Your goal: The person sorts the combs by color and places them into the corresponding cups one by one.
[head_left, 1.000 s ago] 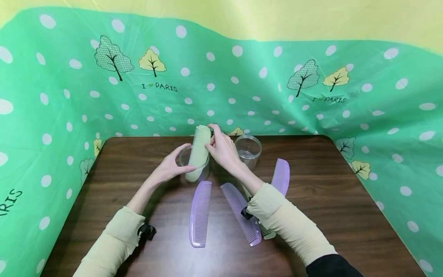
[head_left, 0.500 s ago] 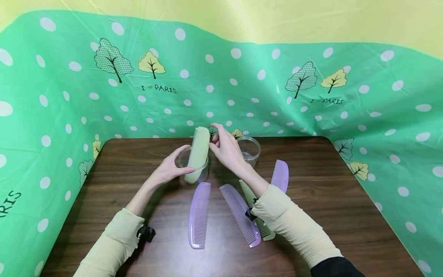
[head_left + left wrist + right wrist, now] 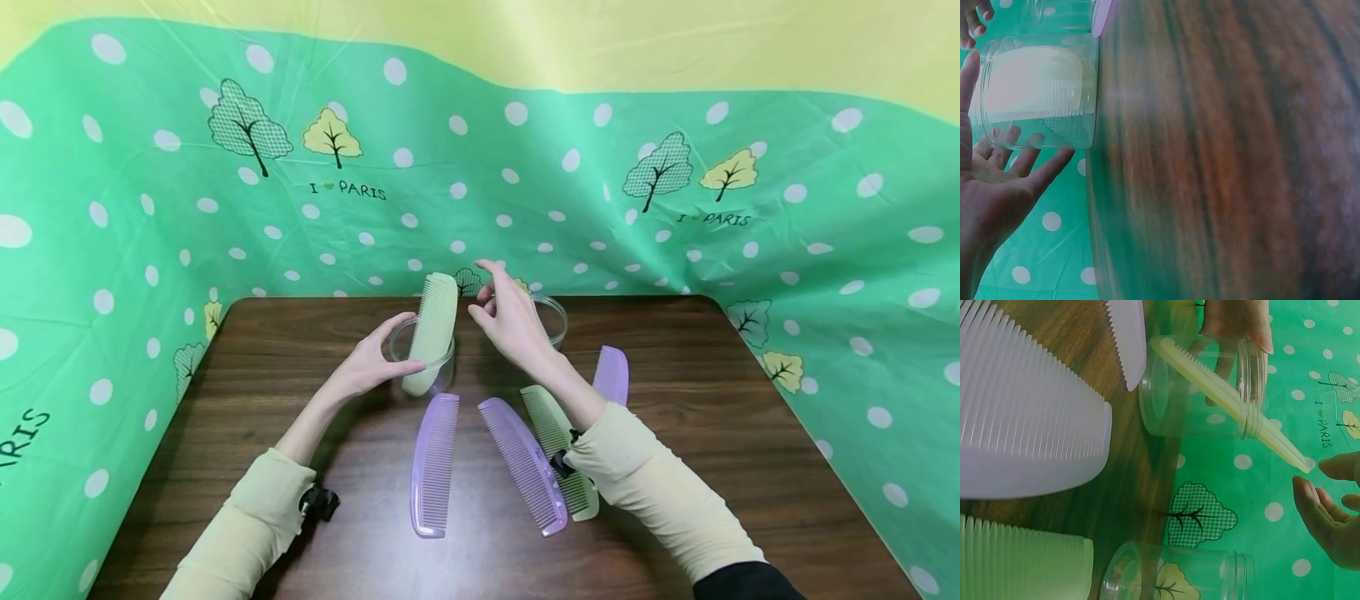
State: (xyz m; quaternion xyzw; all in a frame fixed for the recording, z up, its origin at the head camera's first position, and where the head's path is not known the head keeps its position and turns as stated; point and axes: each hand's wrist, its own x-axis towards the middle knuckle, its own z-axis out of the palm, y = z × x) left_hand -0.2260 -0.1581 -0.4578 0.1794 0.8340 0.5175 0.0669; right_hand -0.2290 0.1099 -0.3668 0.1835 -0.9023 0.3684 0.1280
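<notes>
The left hand (image 3: pixel 367 362) is clasping a jar (image 3: pixel 446 375); its comb (image 3: pixel 436 321) is slanting, top end toward the loosely parted right hand (image 3: pixel 513 322)

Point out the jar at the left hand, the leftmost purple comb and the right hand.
Jar (image 3: pixel 1188 415), right wrist view, clear side wall.
Leftmost purple comb (image 3: pixel 431 467), head view, its middle.
Right hand (image 3: pixel 516 327), head view, its back.
</notes>
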